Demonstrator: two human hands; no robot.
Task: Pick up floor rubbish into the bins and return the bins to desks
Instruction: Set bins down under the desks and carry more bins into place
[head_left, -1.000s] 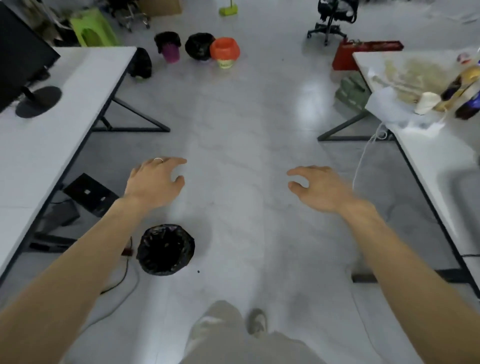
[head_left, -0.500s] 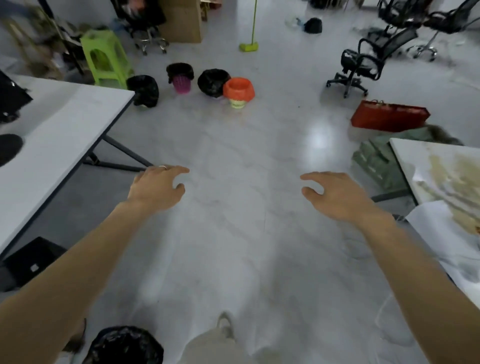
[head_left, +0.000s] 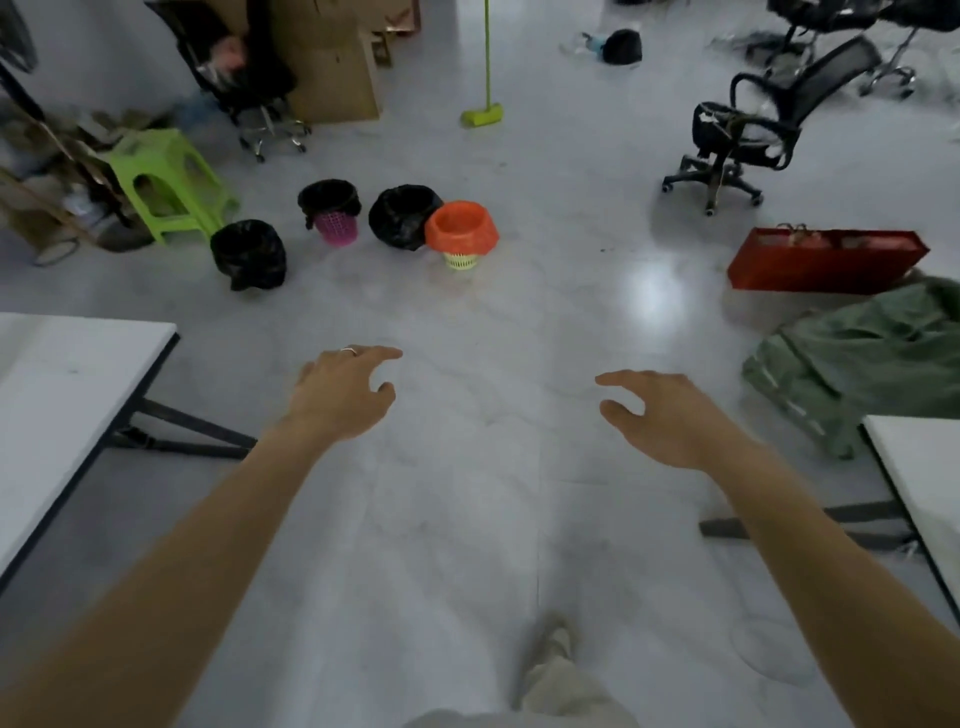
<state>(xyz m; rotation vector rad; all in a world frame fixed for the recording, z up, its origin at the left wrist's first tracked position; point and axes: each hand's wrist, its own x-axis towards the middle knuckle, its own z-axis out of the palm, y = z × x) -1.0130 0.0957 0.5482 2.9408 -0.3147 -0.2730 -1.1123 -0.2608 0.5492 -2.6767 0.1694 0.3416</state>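
Observation:
Several small bins stand in a cluster on the floor ahead: a black-bagged bin at the left, a pink basket with a black liner, another black-bagged bin, and a yellow basket with an orange liner. My left hand and my right hand are stretched out in front of me over bare floor, well short of the bins. Both hold nothing, their fingers loosely spread.
A white desk is at my left and another desk corner at my right. A green stool, office chairs, a red bag, green cloth, a green broom and cardboard boxes surround the floor.
The view has moved forward and tilted up. The black bin near my feet has dropped out of view and the bin cluster is closer. Both hands stay empty.

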